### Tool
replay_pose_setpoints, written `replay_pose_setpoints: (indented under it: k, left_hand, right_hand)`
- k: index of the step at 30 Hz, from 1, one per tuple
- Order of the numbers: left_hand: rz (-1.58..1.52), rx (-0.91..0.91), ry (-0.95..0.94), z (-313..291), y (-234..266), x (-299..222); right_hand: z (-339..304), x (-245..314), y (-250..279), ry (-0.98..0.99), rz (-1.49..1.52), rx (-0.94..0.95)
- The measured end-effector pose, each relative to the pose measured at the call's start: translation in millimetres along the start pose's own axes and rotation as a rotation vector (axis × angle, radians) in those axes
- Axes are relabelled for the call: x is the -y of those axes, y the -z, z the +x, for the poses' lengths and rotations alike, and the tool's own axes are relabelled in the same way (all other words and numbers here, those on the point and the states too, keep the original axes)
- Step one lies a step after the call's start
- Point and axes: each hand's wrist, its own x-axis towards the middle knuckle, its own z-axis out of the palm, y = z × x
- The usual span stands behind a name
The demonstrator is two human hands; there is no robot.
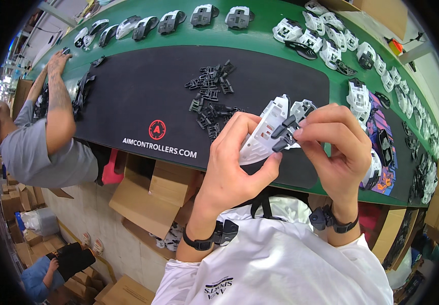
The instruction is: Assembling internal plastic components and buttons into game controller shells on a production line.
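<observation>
Green-topped workbench (262, 40) curves across a workshop, its far edge and right side lined with white and dark-grey moulded plastic shells (239, 18). Broad black mat (138, 81) covers much of the near side; at left, a co-worker in a grey shirt (46, 160) reaches an arm over the bench.

Above the mat's near right part, a person's bare left hand (237, 165) cradles a white, slotted plastic casing (253, 149) between thumb and fingers, while the bare right hand (339, 140) closes in a narrow pinch at its right side. Casing looks light, stiff and fairly smooth, probably sturdy through the body but easier to crack at thin rims; its long outer edges seem the safest hold. Loose heap of small black plastic clips (210, 91) lies beyond, to the left.

Smallest are the dark-grey plastic paddles (284, 127) at the right fingertips, likely rigid and best taken by their flat sides. Whether the pinched one is loose or seated cannot be told. Fingers hide the casing's left edge; the clips overlap too much to count.
</observation>
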Motion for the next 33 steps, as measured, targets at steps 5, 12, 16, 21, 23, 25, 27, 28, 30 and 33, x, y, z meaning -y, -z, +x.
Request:
replay_pose_setpoints:
  k: [5, 12, 16, 21, 23, 25, 27, 28, 30, 33]
  left_hand:
    - [0.106, 0.001, -0.07, 1.6, -2.9, 2.0]
    - [0.166, -0.121, -0.125, -2.5, -18.8, 9.0]
    - [0.37, -0.142, -0.328, -1.4, -18.6, 23.9]
    - [0.482, -0.141, -0.348, -1.9, -20.6, 23.9]
    - [0.474, -0.132, -0.343, -1.5, -20.0, 26.5]
    - [0.464, -0.125, -0.338, -1.3, -19.1, 27.5]
    - [0.419, -0.137, -0.32, -1.4, -18.8, 26.4]
    - [0.42, -0.137, -0.319, -1.4, -18.8, 25.8]
    - [0.427, -0.146, -0.316, -0.9, -19.0, 24.4]
    - [0.44, -0.145, -0.298, -1.2, -19.5, 24.5]
  right_hand:
    - [1.2, -4.8, -2.3, 0.012, -0.149, -0.158]
    - [-5.4, 7.1, -29.7, -0.083, -0.14, -0.12]
    - [-6.9, 4.0, -29.8, -0.15, -0.104, -0.127]
    - [-1.6, 5.3, -22.6, -0.187, -0.105, -0.02]
    - [-2.6, 1.5, -24.6, -0.165, -0.096, -0.066]
    - [-2.4, 2.6, -25.7, -0.235, -0.054, -0.092]
    - [-1.3, 5.1, -27.0, -0.338, 0.006, -0.108]
    - [-1.8, 6.2, -26.7, -0.339, 0.007, -0.109]
    - [-2.4, 8.2, -26.0, -0.419, 0.032, -0.068]
    - [0.0, 9.6, -26.5, -0.407, 0.026, -0.033]
